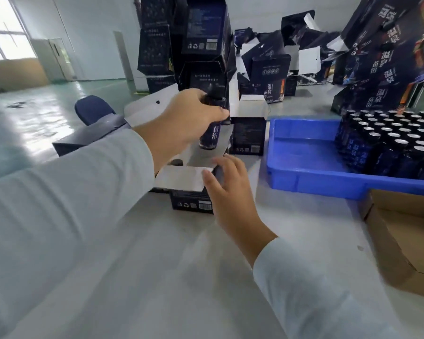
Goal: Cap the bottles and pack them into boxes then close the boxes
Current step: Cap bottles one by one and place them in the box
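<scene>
My left hand (pixel 184 118) grips a dark blue bottle (pixel 209 135) upright by its upper part, just above an open dark box (pixel 191 201) with white flaps in the middle of the table. My right hand (pixel 230 189) rests with spread fingers against the right side and flap of that box. One dark cap shows inside the box at its left. A second open dark box (pixel 247 133) stands behind. Several more bottles (pixel 389 140) with shiny tops stand packed in the right half of a blue tray (pixel 304 177).
Stacks of dark printed boxes (pixel 201 40) rise behind the work spot and at the far right (pixel 382 59). An open brown carton (pixel 406 238) lies at the right table edge. A blue chair (pixel 93 108) stands at the left on a shiny green floor.
</scene>
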